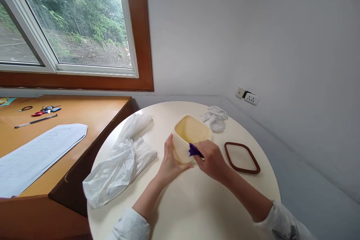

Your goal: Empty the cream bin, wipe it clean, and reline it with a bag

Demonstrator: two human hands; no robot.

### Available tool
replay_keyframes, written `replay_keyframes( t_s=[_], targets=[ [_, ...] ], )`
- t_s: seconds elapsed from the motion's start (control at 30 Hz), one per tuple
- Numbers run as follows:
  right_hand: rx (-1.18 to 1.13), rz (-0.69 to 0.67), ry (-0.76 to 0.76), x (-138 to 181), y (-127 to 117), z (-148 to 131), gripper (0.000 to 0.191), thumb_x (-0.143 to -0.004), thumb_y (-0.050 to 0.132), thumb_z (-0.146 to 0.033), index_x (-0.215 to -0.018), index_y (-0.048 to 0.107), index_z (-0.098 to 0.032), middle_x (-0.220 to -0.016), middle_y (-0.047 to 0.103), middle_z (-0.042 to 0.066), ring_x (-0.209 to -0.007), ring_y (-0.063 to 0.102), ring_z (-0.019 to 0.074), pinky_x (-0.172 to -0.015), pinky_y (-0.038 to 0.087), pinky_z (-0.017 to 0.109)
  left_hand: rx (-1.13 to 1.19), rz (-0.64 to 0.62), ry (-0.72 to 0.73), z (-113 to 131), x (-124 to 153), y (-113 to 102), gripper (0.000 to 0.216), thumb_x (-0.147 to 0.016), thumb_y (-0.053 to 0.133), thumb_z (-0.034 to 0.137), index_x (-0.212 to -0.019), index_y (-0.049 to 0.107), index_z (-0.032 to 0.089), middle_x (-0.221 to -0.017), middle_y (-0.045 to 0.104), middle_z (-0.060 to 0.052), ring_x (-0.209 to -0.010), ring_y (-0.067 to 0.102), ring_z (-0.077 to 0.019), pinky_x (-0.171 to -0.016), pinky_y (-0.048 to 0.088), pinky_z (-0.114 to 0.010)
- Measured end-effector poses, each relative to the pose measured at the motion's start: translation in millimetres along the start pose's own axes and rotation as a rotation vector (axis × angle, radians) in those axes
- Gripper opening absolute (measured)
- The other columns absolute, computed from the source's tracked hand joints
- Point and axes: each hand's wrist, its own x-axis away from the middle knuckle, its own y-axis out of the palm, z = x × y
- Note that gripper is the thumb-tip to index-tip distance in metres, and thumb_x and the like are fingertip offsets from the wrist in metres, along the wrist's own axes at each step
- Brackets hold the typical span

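A cream plastic container (192,129) stands open on the round white table (194,210). My left hand (170,161) is wrapped against its near left side, holding it steady. My right hand (212,159) is closed on a small purple thing (194,151), perhaps a brush or cloth, pressed to the container's near rim. The container's lid (242,156), clear with a brown rim, lies flat on the table to the right of my right hand.
A crumpled clear plastic bag (120,161) lies left of the container. A white crumpled cloth (216,118) sits behind it. A wooden desk (84,108) at left holds papers (36,153), a pen and small items. Wall socket (249,97) at right.
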Motion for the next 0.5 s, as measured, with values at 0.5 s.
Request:
replay_keyframes(
  t_s=[0.5],
  targets=[
    [-0.127,-0.308,-0.142,6.3,-34.3,6.2,0.022,-0.089,0.037,-0.017,-0.075,0.054,-0.019,-0.070,0.060,-0.001,-0.069,0.055,0.0115,-0.102,0.028,0.040,-0.230,0.070,0.155,3.3,-4.6,-3.1,0.114,-0.049,0.075,0.023,-0.138,0.003,0.027,-0.134,0.030,-0.014,-0.123,0.032,-0.0365,-0.095,0.037,-0.056]
  ],
)
